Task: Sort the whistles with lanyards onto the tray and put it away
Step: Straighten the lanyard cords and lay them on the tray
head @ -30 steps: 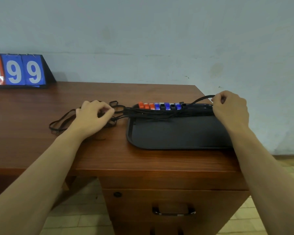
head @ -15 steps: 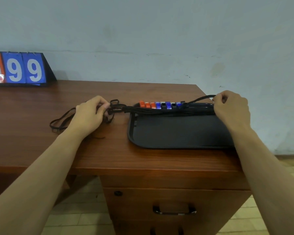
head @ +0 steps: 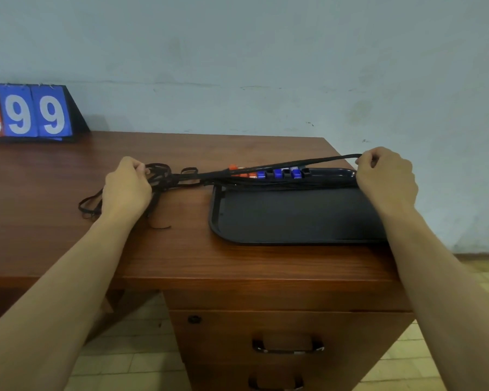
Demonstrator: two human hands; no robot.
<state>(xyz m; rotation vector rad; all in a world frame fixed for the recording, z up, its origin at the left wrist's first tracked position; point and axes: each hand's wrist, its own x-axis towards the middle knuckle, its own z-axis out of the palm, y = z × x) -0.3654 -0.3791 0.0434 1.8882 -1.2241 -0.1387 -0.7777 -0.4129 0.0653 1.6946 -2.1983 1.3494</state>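
A dark tray (head: 291, 218) lies on the right end of the wooden desk (head: 181, 258). Along its far rim sits a row of several whistles (head: 268, 173), orange, blue and black. Their black lanyards (head: 280, 164) run across that rim and spill left onto the desk in a tangle (head: 164, 179). My left hand (head: 126, 187) grips the tangled lanyard ends left of the tray. My right hand (head: 386, 179) pinches the other end of a lanyard above the tray's far right corner, so the cord hangs taut between both hands, lifted off the whistles.
A flip scoreboard (head: 29, 114) showing 9s stands at the back left against the wall. Drawers with handles (head: 287, 347) sit under the desk's right end. The desk's right edge is just past the tray; tiled floor lies below.
Both hands have risen and drawn apart a little, pulling the lanyards taut and lifting one cord above the whistles. The left hand moved left with the tangle.
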